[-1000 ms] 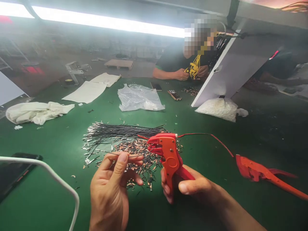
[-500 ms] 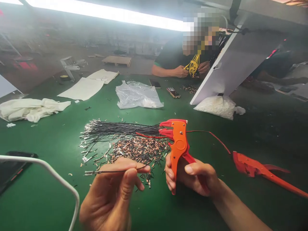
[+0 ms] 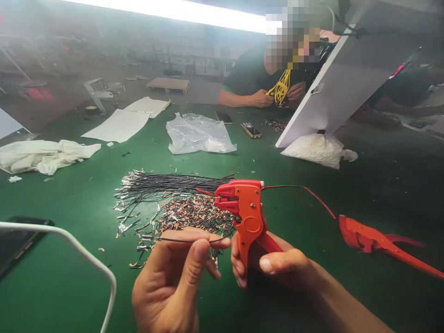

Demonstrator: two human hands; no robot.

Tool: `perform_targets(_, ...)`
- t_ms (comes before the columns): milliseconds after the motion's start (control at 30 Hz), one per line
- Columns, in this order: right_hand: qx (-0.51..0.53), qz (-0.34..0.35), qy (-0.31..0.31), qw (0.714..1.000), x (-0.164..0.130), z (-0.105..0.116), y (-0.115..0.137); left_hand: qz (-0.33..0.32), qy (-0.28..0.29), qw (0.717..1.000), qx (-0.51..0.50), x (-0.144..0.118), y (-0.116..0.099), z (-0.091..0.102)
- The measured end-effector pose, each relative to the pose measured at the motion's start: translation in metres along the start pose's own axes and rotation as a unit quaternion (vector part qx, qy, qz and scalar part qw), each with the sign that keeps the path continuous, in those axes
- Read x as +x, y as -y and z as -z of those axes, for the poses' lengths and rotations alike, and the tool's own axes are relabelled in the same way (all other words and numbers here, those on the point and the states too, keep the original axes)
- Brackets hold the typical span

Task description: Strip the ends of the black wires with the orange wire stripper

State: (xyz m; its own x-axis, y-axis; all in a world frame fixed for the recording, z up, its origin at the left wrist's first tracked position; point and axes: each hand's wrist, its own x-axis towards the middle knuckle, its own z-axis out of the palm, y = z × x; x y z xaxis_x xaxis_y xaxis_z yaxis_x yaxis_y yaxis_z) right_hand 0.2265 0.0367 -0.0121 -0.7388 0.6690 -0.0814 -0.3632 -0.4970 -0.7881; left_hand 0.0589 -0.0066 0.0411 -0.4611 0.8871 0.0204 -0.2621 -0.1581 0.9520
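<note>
My left hand (image 3: 173, 282) pinches a thin black wire (image 3: 180, 239) between thumb and forefinger; its metal-tipped end points left. My right hand (image 3: 274, 268) grips the handles of an orange wire stripper (image 3: 246, 212), jaws pointing left, just right of the wire. Behind both lie a bundle of black wires (image 3: 169, 185) and a heap of cut copper and black bits (image 3: 194, 215) on the green table (image 3: 69, 277).
A second red tool (image 3: 378, 243) with a red wire lies at right. A phone (image 3: 17, 238) and white cable (image 3: 86, 259) sit at left. Further back: white cloth (image 3: 45, 155), plastic bags (image 3: 199, 134), a white board (image 3: 333, 92), and a person holding yellow wires (image 3: 280, 88).
The stripper has dropped lower and swung left towards the wire. My left hand shifted slightly right, still holding the wire.
</note>
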Motion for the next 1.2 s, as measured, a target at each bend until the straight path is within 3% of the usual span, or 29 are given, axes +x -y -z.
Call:
perform_targets(300,-0.028,0.015,0.005,0.999,0.001,0.002,-0.003,0.041,0.013,0.999,0.017,0.000,0.002,0.002)
perform_targets(733,0.017,0.012,-0.042,0.999,-0.001,0.001,-0.009,0.031,0.048,0.998,0.031,0.003,0.005,0.003)
perform_targets(967,0.020,0.015,-0.042,0.999,-0.001,-0.001,-0.011,0.022,0.014,0.999,0.047,0.004,0.007,0.004)
perform_targets(1067,0.035,0.013,-0.038,0.999,-0.001,-0.005,-0.006,0.051,0.024,0.998,0.011,0.013,0.006,0.010)
perform_targets(1200,0.020,0.020,-0.027,0.999,-0.003,-0.003,-0.002,0.152,0.019,0.985,-0.078,0.032,0.001,0.015)
